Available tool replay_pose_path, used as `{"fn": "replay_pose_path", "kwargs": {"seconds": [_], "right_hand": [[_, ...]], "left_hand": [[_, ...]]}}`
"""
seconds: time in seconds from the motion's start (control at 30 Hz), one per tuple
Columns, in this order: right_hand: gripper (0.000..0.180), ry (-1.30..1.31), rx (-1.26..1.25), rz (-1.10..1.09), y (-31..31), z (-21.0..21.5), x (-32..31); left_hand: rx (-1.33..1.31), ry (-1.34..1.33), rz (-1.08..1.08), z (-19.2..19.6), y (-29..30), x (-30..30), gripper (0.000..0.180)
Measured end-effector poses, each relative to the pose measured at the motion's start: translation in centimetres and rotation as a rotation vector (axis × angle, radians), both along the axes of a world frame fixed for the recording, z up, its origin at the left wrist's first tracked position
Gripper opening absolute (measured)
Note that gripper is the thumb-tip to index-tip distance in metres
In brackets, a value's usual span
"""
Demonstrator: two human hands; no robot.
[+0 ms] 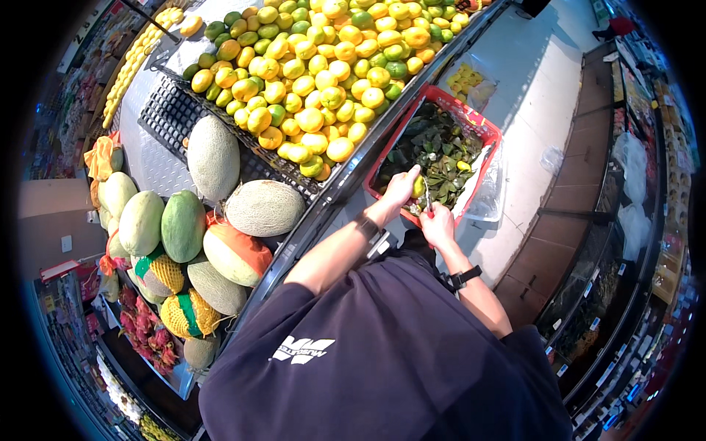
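My left hand (pixel 401 187) is closed around a yellow-green citrus fruit (pixel 418 187) above a red plastic basket (pixel 494 131). Just to its right, my right hand (pixel 439 223) grips slim metal scissors (pixel 429 197), their blades pointing away from me along the fruit's side. Whether the blades touch the fruit or its stem I cannot tell. Dark green leaves (pixel 439 156) fill much of the basket, and a small yellow fruit (pixel 463 166) lies among them.
A sloping display of yellow and green citrus (pixel 316 81) rises at my left, behind a dark rail (pixel 368 140). Netted melons (pixel 213 158) sit nearer on the left. A clear plastic tub (pixel 491 192) is beside the basket; brown low shelving (pixel 548 242) lines the right.
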State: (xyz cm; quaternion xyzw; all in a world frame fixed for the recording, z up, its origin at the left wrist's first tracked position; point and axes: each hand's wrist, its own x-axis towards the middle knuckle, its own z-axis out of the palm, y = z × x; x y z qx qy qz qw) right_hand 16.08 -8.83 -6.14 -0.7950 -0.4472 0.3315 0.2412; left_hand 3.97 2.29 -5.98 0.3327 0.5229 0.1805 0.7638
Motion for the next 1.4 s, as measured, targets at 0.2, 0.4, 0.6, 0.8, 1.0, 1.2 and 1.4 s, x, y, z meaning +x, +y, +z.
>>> {"fn": "replay_pose_path", "kwargs": {"seconds": [0.2, 0.4, 0.6, 0.8, 1.0, 1.2, 1.4], "right_hand": [[0.010, 0.627, -0.199, -0.396, -0.5, -2.0, 2.3], [0.013, 0.881, -0.180, -0.566, -3.5, -5.5, 5.7], [0.014, 0.880, -0.238, -0.553, -5.2, -6.7, 7.4], [0.017, 0.738, -0.179, -0.432, -5.3, -4.9, 8.8], [0.019, 0.685, -0.178, -0.541, -8.0, -5.1, 12.4], [0.021, 0.662, -0.208, -0.679, -14.6, -5.9, 17.9], [0.014, 0.568, -0.244, -0.846, -25.2, -6.5, 23.8]], "left_hand": [[-0.247, -0.168, 0.085, -1.8, 1.0, 0.2, 0.048], [-0.489, -0.684, 0.365, 3.2, 4.3, -4.7, 0.047], [0.279, -0.808, 0.886, 13.8, 12.6, -13.0, 0.048], [0.751, -0.371, 0.695, 16.7, 12.8, -12.8, 0.046], [0.262, -0.141, 0.301, 6.1, 7.8, -0.8, 0.054], [-0.035, 0.052, 0.131, -7.1, 4.0, 12.6, 0.024], [0.452, 0.508, -0.131, -16.5, 5.4, 23.4, 0.026]]}}
